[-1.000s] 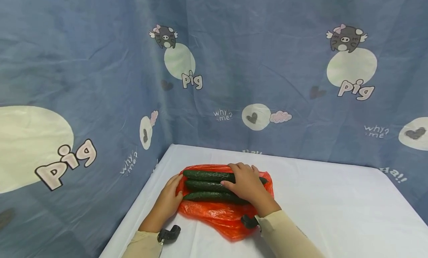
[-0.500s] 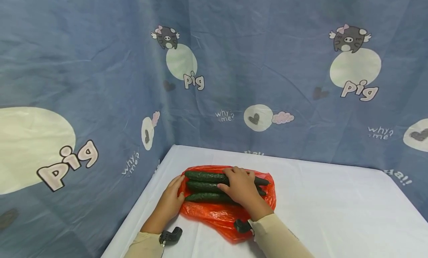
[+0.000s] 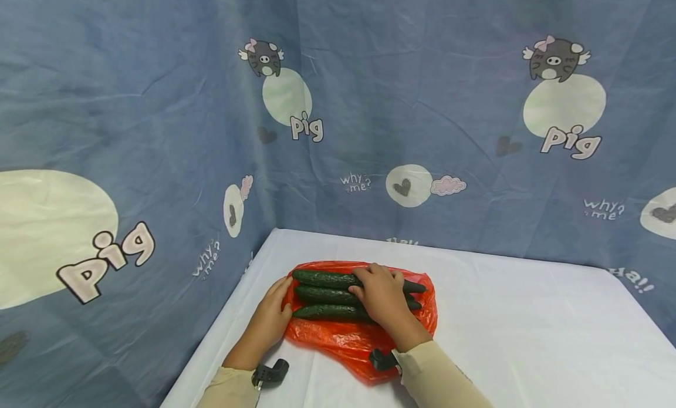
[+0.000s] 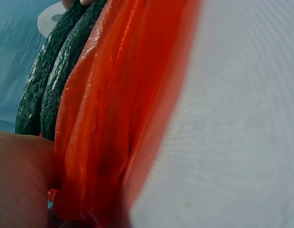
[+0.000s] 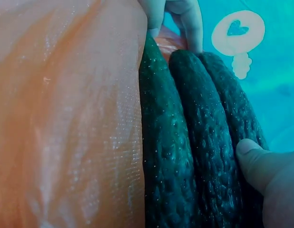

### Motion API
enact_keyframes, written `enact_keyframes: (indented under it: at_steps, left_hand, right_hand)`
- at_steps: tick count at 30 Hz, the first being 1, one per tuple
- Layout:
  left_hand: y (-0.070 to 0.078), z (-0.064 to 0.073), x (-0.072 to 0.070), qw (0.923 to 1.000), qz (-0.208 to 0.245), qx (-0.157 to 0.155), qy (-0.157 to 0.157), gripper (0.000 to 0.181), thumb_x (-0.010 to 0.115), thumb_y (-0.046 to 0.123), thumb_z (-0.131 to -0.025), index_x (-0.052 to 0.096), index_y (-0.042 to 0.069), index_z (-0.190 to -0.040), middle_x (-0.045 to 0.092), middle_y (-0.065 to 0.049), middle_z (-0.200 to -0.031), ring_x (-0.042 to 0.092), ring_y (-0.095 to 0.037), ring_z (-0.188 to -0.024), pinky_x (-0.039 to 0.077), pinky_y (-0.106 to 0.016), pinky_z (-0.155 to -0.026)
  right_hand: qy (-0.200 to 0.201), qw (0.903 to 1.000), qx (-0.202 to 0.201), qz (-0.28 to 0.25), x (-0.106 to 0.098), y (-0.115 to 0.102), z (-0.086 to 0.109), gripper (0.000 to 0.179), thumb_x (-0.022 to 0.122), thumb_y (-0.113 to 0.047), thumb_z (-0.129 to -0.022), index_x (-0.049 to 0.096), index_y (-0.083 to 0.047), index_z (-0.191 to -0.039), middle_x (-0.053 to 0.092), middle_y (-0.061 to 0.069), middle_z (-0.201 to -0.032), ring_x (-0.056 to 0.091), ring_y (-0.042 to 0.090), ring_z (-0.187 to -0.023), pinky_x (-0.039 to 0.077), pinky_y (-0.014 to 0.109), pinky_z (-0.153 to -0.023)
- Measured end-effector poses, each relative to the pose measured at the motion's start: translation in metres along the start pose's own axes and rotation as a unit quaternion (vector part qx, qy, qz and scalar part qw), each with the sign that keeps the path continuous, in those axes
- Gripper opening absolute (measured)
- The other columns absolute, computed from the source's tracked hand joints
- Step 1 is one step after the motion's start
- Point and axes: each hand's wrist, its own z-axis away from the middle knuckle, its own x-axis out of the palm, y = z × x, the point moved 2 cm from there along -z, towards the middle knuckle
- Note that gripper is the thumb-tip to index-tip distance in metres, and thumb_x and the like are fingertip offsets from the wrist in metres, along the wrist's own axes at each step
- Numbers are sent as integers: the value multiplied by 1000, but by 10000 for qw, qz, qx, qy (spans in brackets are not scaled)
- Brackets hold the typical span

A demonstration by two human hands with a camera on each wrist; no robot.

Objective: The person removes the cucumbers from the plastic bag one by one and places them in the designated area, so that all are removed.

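Three dark green, bumpy cucumbers lie side by side in an opened-out red plastic bag (image 3: 343, 340): a far cucumber (image 3: 322, 279), a middle cucumber (image 3: 324, 295) and a near cucumber (image 3: 333, 313). My left hand (image 3: 269, 320) holds the bag's left end, thumb by the near cucumber's tip and fingers bent around the far side. My right hand (image 3: 384, 293) reaches across the row and grips the far cucumber, fingertips over its back. In the right wrist view, the right thumb (image 5: 254, 161) presses its side. The right hand covers part of the row.
A white cloth covers the table (image 3: 528, 326) beneath the bag. Blue curtains with pig prints (image 3: 422, 103) stand behind and at the left. A black wrist mount (image 3: 271, 371) sits on the left wrist, another black mount (image 3: 382, 359) on the right one.
My right hand has slid a little left along the cucumbers, uncovering more of their right ends, and its thumb has shifted slightly. The left hand stays at the bag's left end.
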Motion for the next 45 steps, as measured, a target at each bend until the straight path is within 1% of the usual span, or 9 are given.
enact_keyframes:
  at_steps: [5,8,12,22,28,32,35,41,45]
  left_hand:
    - [2,3,0,9997,-63,183,140,63,65,-8,-91,49,-4,-152,51,-23,-154,52,-43,-141,44,-59,-114]
    - [3,3,0,9997,-78,192,145,63,65,-8,-91,50,-5,-151,51,-23,-154,52,-43,-140,44,-59,-114]
    - [3,2,0,9999,-45,127,66,63,64,-7,-91,49,-4,-152,50,-22,-155,50,-42,-143,42,-58,-117]
    - [5,1,-2,9999,48,-20,-123,65,62,-7,-93,46,1,-156,47,-19,-158,47,-40,-146,38,-56,-120]
    - [5,1,-1,9999,5,49,-98,66,62,-7,-93,46,2,-157,47,-20,-158,46,-41,-146,38,-57,-120]
    - [5,0,-1,10000,16,48,-68,67,62,-7,-92,46,2,-156,47,-21,-158,47,-42,-145,39,-58,-119]
    - [4,0,-1,9999,22,76,-78,67,62,-8,-92,47,2,-156,48,-21,-158,47,-42,-145,40,-58,-119]
    - [4,0,0,9999,30,91,-70,68,62,-9,-91,47,2,-156,48,-21,-157,47,-43,-145,40,-58,-118]
    - [3,1,0,9999,20,53,-114,68,61,-9,-92,45,3,-158,46,-21,-159,46,-43,-146,40,-59,-118]
  right_hand:
    - [84,9999,-21,-49,0,0,2,46,69,-49,-96,67,-29,-137,67,0,-117,63,25,-115,41,55,-94]
    - [103,9999,-24,-77,-1,1,4,45,70,-48,-96,68,-29,-137,67,1,-115,63,25,-114,41,55,-94]
    - [110,9999,-19,-69,-4,1,5,46,70,-47,-96,67,-28,-138,67,1,-117,63,26,-114,41,56,-94]
    - [427,9990,-111,-102,-18,7,12,43,70,-45,-97,69,-28,-136,67,1,-117,62,26,-109,41,63,-100]
    - [477,9988,15,-148,-22,16,15,42,71,-43,-97,68,-28,-136,66,2,-118,62,27,-112,41,64,-101]
    - [468,9987,107,-140,-23,21,18,41,71,-42,-97,68,-28,-135,66,3,-120,62,28,-112,40,63,-100]
    - [563,9983,163,-52,-23,26,21,39,72,-41,-96,68,-29,-133,66,2,-119,62,28,-112,41,62,-99]
    - [626,9974,350,-92,-28,38,26,40,73,-39,-97,69,-29,-135,66,3,-121,61,30,-115,37,64,-106]
    - [699,9962,495,-124,-33,50,28,37,73,-37,-97,70,-27,-132,66,5,-122,61,32,-116,33,66,-109]
